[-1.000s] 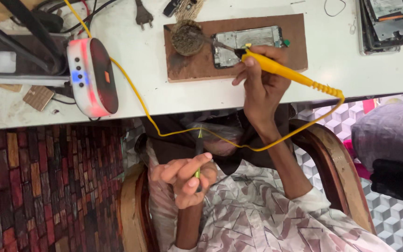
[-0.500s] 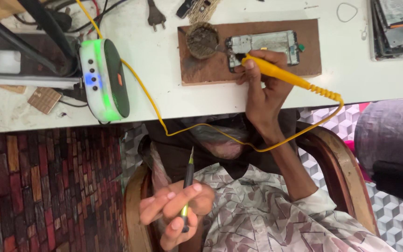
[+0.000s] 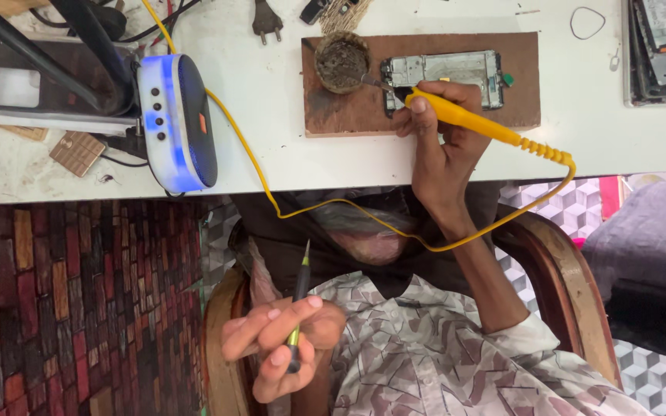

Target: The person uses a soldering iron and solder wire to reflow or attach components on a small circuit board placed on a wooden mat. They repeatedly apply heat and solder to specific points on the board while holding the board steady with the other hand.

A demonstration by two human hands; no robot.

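On the white table (image 3: 287, 115) a brown wooden board (image 3: 526, 85) carries a stripped phone frame (image 3: 445, 69) and a round dark pot (image 3: 342, 62), and the right hand (image 3: 441, 154) has its fingers clamped on a yellow soldering iron (image 3: 464, 117) whose tip meets the frame's left end. Left of the board lies an oval speaker (image 3: 179, 123) lit blue, with bare tabletop between them, and the iron's yellow cord (image 3: 333, 204) drops over the near table edge. Near the lap, the left hand (image 3: 283, 343) pinches a slim screwdriver (image 3: 300, 296), tip pointing at the table.

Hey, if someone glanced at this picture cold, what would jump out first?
Probably the yellow soldering iron in the right hand, its tip at the phone circuit board on the brown wooden board. Next, the blue-lit speaker at the table's left, and the left hand holding a slim screwdriver low.
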